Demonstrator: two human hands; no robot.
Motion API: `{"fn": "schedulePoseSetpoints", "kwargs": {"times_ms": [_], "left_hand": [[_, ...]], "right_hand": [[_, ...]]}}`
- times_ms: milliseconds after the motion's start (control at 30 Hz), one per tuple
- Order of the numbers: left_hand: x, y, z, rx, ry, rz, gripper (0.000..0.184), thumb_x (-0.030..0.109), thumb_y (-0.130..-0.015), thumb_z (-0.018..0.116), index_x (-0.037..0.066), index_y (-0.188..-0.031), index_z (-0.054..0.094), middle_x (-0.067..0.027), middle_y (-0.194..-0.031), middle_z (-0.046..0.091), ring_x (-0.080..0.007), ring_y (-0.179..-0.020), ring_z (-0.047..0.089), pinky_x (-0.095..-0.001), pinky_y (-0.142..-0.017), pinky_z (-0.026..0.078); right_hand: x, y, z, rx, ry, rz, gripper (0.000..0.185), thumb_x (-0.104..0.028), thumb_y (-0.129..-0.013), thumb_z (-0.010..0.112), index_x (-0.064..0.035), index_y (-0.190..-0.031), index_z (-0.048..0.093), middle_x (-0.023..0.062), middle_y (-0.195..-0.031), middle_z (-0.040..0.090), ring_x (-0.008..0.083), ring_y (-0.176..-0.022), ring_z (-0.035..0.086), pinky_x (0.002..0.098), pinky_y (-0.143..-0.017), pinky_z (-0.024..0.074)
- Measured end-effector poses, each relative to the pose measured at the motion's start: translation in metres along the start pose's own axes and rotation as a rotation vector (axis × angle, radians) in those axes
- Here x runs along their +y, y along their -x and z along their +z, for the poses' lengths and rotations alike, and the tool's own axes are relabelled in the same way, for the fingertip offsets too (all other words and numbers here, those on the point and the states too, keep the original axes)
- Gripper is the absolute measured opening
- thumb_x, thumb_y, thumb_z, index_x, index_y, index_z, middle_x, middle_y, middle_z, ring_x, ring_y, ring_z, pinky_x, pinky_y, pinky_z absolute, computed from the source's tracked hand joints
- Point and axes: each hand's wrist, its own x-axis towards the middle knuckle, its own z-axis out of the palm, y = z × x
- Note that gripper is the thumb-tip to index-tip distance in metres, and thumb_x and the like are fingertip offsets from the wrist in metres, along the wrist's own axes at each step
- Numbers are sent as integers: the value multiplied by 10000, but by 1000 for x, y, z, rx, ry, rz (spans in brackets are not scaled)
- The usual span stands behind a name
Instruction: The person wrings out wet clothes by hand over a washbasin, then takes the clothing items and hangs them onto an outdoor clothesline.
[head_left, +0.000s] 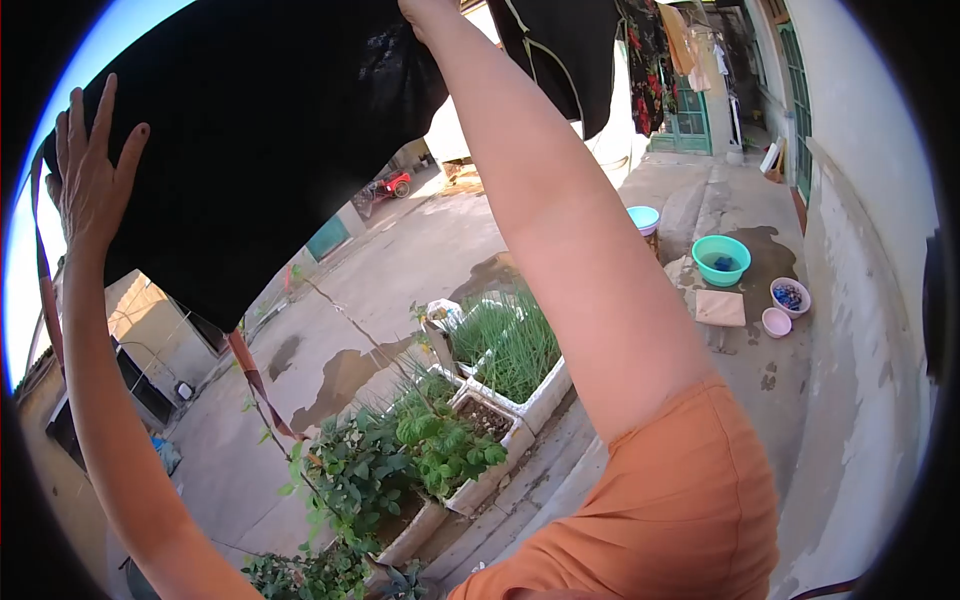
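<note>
A large black cloth (270, 130) hangs in front of me across the upper left. My left hand (95, 170) lies against its left part, fingers stretched out and spread. My right arm reaches up to the cloth's top right corner. Only a part of my right hand (428, 18) shows at the top edge of the view, and its fingers are hidden. A brownish strap (250, 370) dangles below the cloth's lower corner, and another strip (48, 300) hangs at its left side.
Planters (540, 395) with green plants (510, 345) stand below. Another black garment (570, 60) and a floral garment (648, 70) hang to the right. On the wet ground are a green basin (721, 262), a pink basin (790, 297) and a small stool (720, 308). A wall (860, 300) runs along the right.
</note>
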Motion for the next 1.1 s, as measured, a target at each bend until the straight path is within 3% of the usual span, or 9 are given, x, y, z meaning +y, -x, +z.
{"fn": "schedulePoseSetpoints", "kwargs": {"times_ms": [167, 233, 367, 433, 533, 600, 833, 933, 1100], "left_hand": [[97, 7, -19, -468, 463, -332, 611, 586, -876, 334, 285, -1400, 243, -91, -1452, 231, -312, -1340, 195, -488, -1068, 210], [163, 16, -97, -501, 466, -231, 635, 579, -883, 322, 168, -1367, 330, -126, -1404, 320, -340, -1299, 272, -503, -1050, 203], [344, 97, -255, -592, 624, -162, 574, 503, -910, 355, 87, -1301, 411, -212, -1364, 352, -352, -1290, 298, -510, -1064, 142], [429, 133, -314, -1299, 825, 51, 524, 329, -815, 599, 137, -1275, 435, -142, -1396, 336, -326, -1308, 276, -570, -1052, 108], [493, 191, -330, -2284, 1315, -63, 292, 199, -742, 665, 43, -985, 622, -152, -979, 616, -279, -885, 605, -398, -762, 470], [505, 225, -314, -1806, 1489, -336, 188, 135, -736, 662, 14, -879, 643, -126, -784, 623, -272, -681, 603, -342, -599, 474], [473, 225, -105, -1112, 963, -125, 248, 91, -824, 588, 5, -1056, 574, -164, -937, 605, -316, -814, 589, -384, -706, 494], [500, 176, -67, -1102, 727, -269, 240, 85, -821, 589, 25, -1053, 576, -153, -991, 596, -319, -868, 585, -400, -727, 492], [505, 114, -51, -1070, 439, -242, 160, 79, -697, 602, 91, -857, 602, -60, -902, 587, -218, -864, 590, -343, -692, 468]], "right_hand": [[29, 39, -78, -36, 24, -27, 489, -387, -819, 566, 67, -1001, 583, 278, -988, 591, 353, -967, 576, 405, -841, 433], [86, 110, -130, -254, 239, -343, 740, -388, -715, 698, -79, -1272, 322, 220, -1137, 476, 366, -1104, 463, 517, -931, 362], [165, 296, -329, -826, 466, -683, 653, -258, -666, 718, -230, -1242, 411, 96, -1196, 458, 273, -1220, 388, 436, -962, 343], [213, 374, -424, -1598, 839, 292, 368, -254, -690, 704, -132, -1014, 580, 92, -1019, 591, 262, -1040, 536, 424, -865, 410], [239, 441, -558, -1691, 913, 860, 323, -304, -753, 651, -53, -952, 614, 151, -911, 626, 330, -892, 593, 438, -742, 473], [232, 453, -619, -1484, 996, 1057, 336, -291, -768, 641, -77, -1023, 596, 146, -956, 626, 325, -925, 584, 431, -770, 466], [231, 481, -770, -817, 1312, 1449, 372, -247, -764, 633, -44, -1070, 573, 173, -1027, 609, 335, -968, 572, 415, -811, 459], [219, 514, -828, -840, 1445, 1439, 247, -218, -726, 647, -38, -894, 655, 192, -936, 634, 319, -845, 626, 389, -734, 502], [391, 439, -897, -1017, 1459, 1451, 408, -259, -782, 576, -30, -1119, 561, 157, -1119, 577, 256, -1024, 557, 354, -865, 448]]}}
